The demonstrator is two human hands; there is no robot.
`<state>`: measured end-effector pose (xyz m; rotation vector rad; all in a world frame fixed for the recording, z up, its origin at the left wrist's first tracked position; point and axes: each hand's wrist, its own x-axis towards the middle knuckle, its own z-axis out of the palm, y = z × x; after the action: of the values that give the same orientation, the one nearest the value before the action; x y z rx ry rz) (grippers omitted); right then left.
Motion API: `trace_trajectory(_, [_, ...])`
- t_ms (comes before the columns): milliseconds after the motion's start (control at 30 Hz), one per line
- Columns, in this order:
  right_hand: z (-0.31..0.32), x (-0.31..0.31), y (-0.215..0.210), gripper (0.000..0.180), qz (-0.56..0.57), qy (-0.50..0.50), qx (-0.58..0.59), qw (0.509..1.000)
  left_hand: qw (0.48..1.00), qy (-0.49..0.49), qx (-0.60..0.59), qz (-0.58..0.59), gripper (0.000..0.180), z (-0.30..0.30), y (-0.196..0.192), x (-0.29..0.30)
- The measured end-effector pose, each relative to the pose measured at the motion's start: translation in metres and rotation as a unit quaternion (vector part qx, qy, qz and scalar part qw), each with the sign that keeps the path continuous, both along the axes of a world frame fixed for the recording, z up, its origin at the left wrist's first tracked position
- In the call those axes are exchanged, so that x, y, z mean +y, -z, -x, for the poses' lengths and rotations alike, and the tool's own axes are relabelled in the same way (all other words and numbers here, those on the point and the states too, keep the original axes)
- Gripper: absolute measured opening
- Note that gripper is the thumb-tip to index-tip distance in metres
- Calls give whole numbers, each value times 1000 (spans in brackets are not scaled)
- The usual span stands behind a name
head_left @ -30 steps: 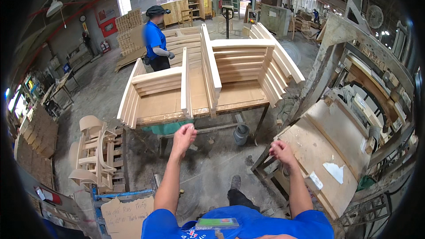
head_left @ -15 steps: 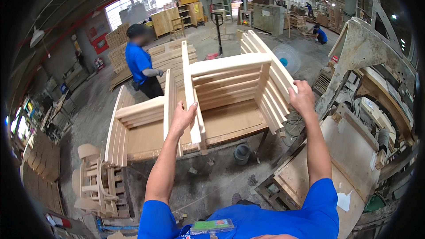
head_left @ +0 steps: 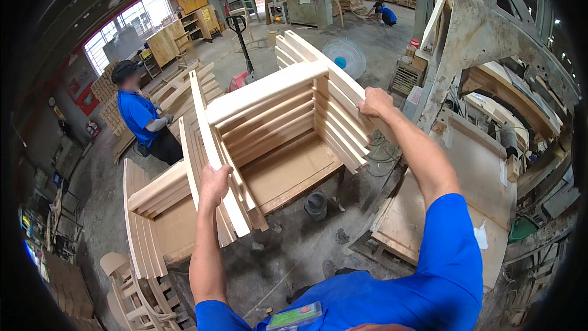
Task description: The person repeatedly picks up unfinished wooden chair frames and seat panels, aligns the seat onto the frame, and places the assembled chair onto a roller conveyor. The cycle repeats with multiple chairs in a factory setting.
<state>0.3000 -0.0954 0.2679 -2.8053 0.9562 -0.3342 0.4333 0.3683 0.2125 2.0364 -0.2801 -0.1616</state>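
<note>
Both hands clamp a pale slatted wooden chair frame (head_left: 278, 125), left hand (head_left: 214, 185) on its near side rail, right hand (head_left: 375, 103) on the far side, over a brown worktable (head_left: 294, 171) seemingly bare, with a second frame (head_left: 153, 208) alongside and a blue-shirted co-worker (head_left: 139, 116) behind.

The person is wearing a bright blue short-sleeved shirt (head_left: 429, 270), its sleeves ending above the elbows and leaving both forearms bare. The cloth is plain and is creasing a little over the shoulders. The left hand (head_left: 214, 185) and the right hand (head_left: 375, 103) are both bare, with no gloves, rings or watch showing. A small flat green and grey card-like thing (head_left: 295, 317) is sitting at the chest, low in the view.
</note>
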Motion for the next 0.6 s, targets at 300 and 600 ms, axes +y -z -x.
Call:
trace_trajectory(300, [81,95,-45,41,74,-26,-62,995,992,15,-16,123,21,49,25,85])
trace_trajectory(600, [198,206,-40,33,123,-25,-251,960,966,6,-74,248,27,121,59,147])
